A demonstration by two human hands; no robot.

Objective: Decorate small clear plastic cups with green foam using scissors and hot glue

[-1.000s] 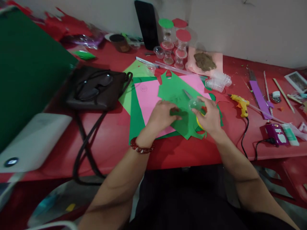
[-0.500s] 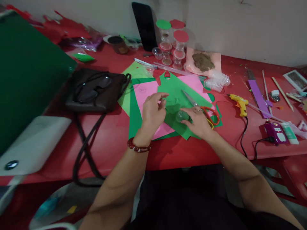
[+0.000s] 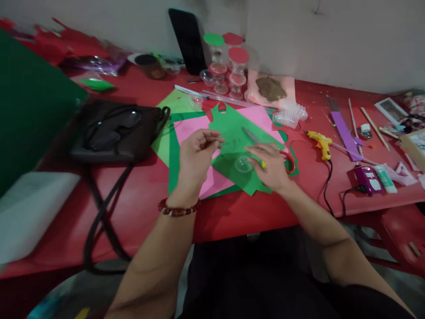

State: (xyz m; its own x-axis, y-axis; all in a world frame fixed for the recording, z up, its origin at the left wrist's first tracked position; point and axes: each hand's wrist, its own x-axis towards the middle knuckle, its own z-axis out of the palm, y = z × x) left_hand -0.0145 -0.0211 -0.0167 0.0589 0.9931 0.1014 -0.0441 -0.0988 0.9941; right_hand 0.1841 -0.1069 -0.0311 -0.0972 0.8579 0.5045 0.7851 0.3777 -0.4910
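My left hand (image 3: 198,155) hovers over the pink paper (image 3: 191,130), its fingers curled in toward the thumb. Whatever lies between those fingertips, if anything, is too small to make out. My right hand (image 3: 270,166) has its thumb and fingers apart over the green sheet (image 3: 229,166). Just left of that thumb, a small clear plastic cup (image 3: 243,164) rests on the green sheet. Scissors with orange handles (image 3: 290,161) lie under my right hand, partly hidden, blades pointing up and left.
Clear cup towers with red and green lids (image 3: 238,55) stand at the back beside a leaning phone (image 3: 187,40). Brown powder (image 3: 270,88) lies on pink paper. On the right are nested cups (image 3: 290,116) and a yellow glue gun (image 3: 319,142); a dark bag (image 3: 113,141) sits left.
My right hand has opened off the clear cup, leaving it on the green sheet. The left hand's fingers have drawn closer together. The whole view has shifted slightly.
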